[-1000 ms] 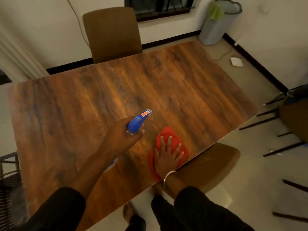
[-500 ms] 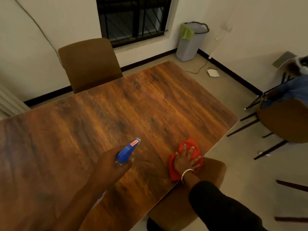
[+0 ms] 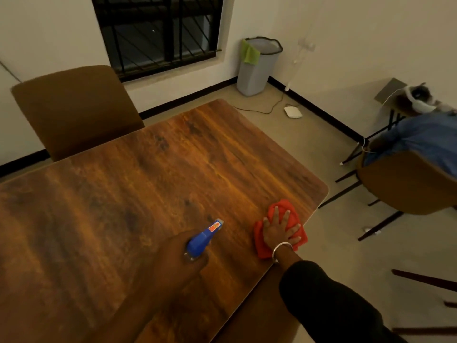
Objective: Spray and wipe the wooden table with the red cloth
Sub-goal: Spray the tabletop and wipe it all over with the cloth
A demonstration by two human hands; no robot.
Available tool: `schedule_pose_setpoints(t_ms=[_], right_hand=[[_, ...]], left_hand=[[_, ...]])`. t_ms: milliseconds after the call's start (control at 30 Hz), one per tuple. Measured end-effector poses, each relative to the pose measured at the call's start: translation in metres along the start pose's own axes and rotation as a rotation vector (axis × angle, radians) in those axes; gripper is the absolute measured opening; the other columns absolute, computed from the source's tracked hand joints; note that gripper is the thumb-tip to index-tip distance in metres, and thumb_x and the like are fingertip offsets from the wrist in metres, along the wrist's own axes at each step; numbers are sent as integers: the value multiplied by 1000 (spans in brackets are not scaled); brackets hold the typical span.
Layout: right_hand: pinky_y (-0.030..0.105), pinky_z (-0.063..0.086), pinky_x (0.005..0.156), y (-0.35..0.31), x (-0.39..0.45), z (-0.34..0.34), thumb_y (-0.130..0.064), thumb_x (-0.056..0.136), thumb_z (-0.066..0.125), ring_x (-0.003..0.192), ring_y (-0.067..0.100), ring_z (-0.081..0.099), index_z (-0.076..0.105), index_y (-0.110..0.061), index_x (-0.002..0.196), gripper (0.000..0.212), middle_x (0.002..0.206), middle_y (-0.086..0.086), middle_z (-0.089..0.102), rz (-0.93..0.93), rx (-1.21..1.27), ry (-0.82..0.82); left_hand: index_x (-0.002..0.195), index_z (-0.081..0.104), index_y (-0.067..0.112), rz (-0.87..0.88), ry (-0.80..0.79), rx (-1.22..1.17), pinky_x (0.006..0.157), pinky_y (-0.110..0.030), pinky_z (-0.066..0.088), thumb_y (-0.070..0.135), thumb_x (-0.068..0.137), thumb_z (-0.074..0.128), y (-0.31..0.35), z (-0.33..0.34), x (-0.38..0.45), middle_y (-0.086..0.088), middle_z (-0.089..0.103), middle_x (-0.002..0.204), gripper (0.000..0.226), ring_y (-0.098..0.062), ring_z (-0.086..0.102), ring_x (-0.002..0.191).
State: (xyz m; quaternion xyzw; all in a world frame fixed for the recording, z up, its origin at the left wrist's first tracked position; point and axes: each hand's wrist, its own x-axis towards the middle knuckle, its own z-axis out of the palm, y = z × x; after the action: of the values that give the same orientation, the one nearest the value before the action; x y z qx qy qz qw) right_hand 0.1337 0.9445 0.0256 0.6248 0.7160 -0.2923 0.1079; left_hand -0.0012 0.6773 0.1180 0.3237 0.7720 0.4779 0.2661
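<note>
Left hand (image 3: 178, 256): grip closed around the sprayer (image 3: 201, 240), nozzle aimed over the table (image 3: 148, 181). Right hand (image 3: 279, 231): fingers spread flat, pressing the cloth (image 3: 288, 211) against the table's near edge.

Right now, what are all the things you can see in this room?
wooden table: one, brown, centre
red cloth: one, flat near the table's right edge
spray bottle: one, blue
chairs: three, brown, at far, near and right sides
bin: one, grey, green rag on rim, far corner
white device: one, on floor
window: one, dark, barred
seated person: one, blue top, far right
left hand: holds bottle
right hand: spread on cloth
</note>
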Motion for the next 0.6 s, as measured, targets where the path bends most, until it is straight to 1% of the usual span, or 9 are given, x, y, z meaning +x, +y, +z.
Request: schedule_pose_setpoints(t_ms=[67,133,200,267,333,400,533,567,600], right_hand=[[70,-6,126,3,25,-16,-53,113,27,159,47,-22,-4,-39,169,65,177,-2,-20,1,19,-2],[70,-5,126,8,51,-28,-53,113,26,159,47,-21,-3,-39,170,65,178,-1,-18,4,24,29],[70,-2,127,13,76,-41,-53,113,27,160,48,-19,-2,-38,170,65,178,0,-17,16,36,53],[70,0,127,19,106,-58,-54,113,26,160,48,-19,-3,-38,170,66,178,0,-16,23,43,88],[70,1,127,24,139,-76,-55,113,26,160,49,-18,-3,-39,170,66,178,0,-16,37,73,108],[71,1,127,29,167,-90,-55,113,26,160,49,-17,-2,-39,170,65,178,1,-15,41,86,145],[73,2,126,31,209,-109,-56,112,24,160,50,-13,2,-37,170,65,179,2,-10,47,56,209],[73,1,126,30,217,-113,-56,112,24,160,50,-12,3,-37,170,65,179,3,-8,40,35,221],[74,0,125,29,226,-117,-56,112,24,160,50,-12,3,-36,171,65,179,4,-6,35,29,225]], left_hand=[[82,63,36,33,-79,-43,60,-17,49,24,79,75,14,22,27,19,68,75,17,-2,66,67],[83,62,45,66,-120,-68,57,-13,49,36,78,72,32,47,58,18,67,73,14,-2,64,64],[85,63,44,100,-132,-67,58,-11,48,44,76,68,48,67,88,19,66,73,11,-2,64,65],[87,64,35,154,-147,-56,60,-11,49,43,78,68,61,87,117,15,66,73,13,-5,65,66],[90,65,31,180,-160,-46,61,-11,50,41,78,70,69,105,144,12,68,77,16,-9,67,69],[90,65,32,176,-152,-47,61,-12,52,41,77,71,75,115,162,14,70,80,17,-8,69,71],[83,61,34,167,-115,-1,54,-7,47,44,75,72,75,130,186,23,67,75,17,-1,66,65],[81,60,34,157,-110,14,53,-6,46,38,76,74,74,132,192,23,67,73,16,0,65,64],[79,59,34,158,-93,35,53,-4,45,28,78,77,71,133,197,25,66,72,19,2,65,64]])
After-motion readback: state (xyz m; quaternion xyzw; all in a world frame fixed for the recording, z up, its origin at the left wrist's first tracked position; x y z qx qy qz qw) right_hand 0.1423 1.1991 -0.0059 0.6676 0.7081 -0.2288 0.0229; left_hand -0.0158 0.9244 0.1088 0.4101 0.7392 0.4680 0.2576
